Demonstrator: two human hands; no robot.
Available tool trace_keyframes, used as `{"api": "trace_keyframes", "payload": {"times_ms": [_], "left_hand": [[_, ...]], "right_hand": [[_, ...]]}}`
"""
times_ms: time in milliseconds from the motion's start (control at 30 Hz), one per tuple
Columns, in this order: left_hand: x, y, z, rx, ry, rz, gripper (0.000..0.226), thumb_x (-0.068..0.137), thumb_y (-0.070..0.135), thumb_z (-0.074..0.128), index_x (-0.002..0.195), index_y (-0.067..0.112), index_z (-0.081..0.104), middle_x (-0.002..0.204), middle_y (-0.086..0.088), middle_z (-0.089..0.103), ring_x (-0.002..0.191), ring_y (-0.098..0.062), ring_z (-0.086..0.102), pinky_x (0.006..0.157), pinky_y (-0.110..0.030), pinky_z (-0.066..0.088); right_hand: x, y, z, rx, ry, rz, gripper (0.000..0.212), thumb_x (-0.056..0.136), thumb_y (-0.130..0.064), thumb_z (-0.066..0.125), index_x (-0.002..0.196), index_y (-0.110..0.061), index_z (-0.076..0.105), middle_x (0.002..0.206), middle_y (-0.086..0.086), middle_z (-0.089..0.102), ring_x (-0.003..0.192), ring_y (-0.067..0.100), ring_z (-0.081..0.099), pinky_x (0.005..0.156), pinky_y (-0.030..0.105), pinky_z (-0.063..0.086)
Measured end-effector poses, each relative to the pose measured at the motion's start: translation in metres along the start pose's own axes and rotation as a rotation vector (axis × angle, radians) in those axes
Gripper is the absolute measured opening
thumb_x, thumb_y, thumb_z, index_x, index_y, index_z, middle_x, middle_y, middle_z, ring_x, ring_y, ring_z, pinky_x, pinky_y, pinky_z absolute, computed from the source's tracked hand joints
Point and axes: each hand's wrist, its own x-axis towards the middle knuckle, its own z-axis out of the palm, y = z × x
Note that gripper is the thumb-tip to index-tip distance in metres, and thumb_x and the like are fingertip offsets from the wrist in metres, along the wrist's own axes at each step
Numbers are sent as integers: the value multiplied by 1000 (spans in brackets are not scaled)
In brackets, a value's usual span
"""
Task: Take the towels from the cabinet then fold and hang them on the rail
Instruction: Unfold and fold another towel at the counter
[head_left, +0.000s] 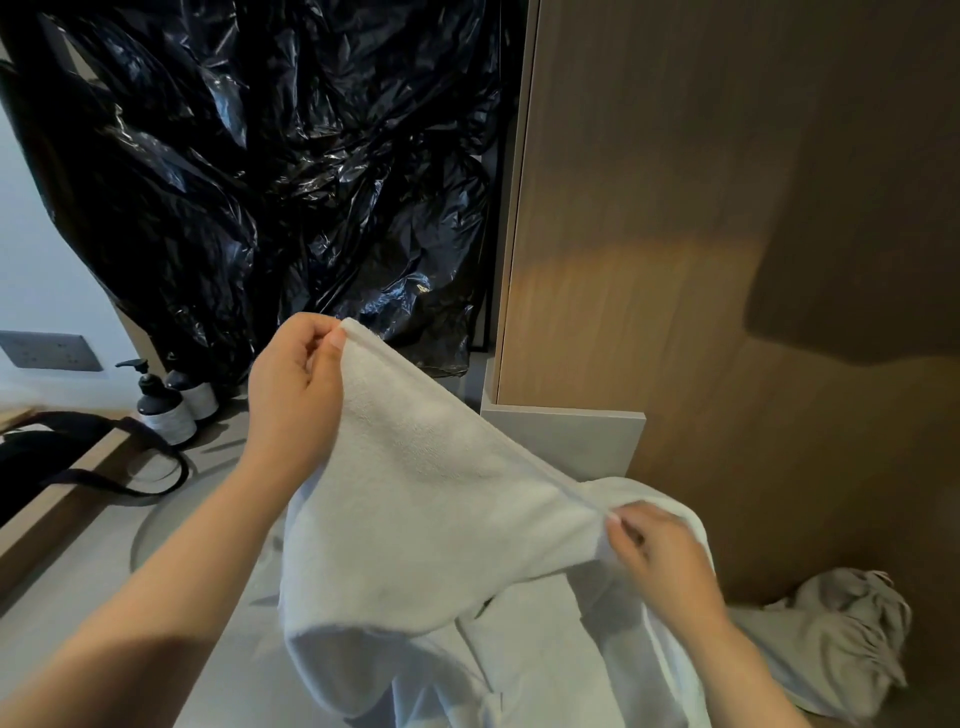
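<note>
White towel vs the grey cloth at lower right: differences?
1. The white towel is held up, its edge stretched between the left hand and right hand; the grey cloth lies untouched.
2. The white towel hangs fairly smooth; the grey cloth is bunched and wrinkled.
3. One is white, the other grey.
Both are soft fabric.

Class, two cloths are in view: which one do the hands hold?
The white towel, its edge pinched by the left hand and right hand; the grey cloth lies crumpled, untouched, at lower right.
</note>
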Motion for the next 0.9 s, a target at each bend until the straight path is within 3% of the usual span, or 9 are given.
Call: {"api": "trace_keyframes", "payload": {"times_ms": [133,300,433,567,733,900], "left_hand": [[14,-12,-8,-3,83,-78,14,101,21,44,94,21,57,73,10,53,63,12,47,60,-19,37],[25,-18,-9,-79,175,-168,13,102,24,42,99,21,55,78,14,51,66,10,49,61,-20,36],[35,-15,-11,-109,215,-146,12,103,27,42,99,23,53,80,17,52,70,11,49,62,-18,36],[45,-14,-13,-116,237,-114,12,102,26,43,97,23,54,81,19,52,72,7,48,64,-18,37],[44,-11,-8,-120,234,-94,12,102,23,43,96,24,53,80,19,53,73,18,50,62,-14,34],[40,-10,0,-137,203,-106,12,102,23,43,96,23,53,80,16,53,71,15,50,62,-15,36]], "right_hand": [[45,-18,-63,94,220,-130,14,99,-27,50,93,-28,63,91,-15,56,84,-1,56,68,15,41],[89,-55,-110,85,340,-229,16,98,-18,51,100,-25,65,98,-10,57,92,1,55,77,16,43],[102,-78,-138,133,448,-327,27,96,-10,52,103,-33,65,98,-20,55,98,-5,54,79,8,40],[104,-82,-154,23,300,-320,28,95,-16,55,103,-42,61,97,-26,53,98,-8,52,77,16,43],[91,-77,-152,142,377,-292,39,94,-9,58,97,-48,61,100,-29,59,100,-7,56,78,16,45],[83,-63,-138,190,334,-170,25,99,-21,54,97,-45,58,96,-29,61,96,-5,58,73,16,47]]}}
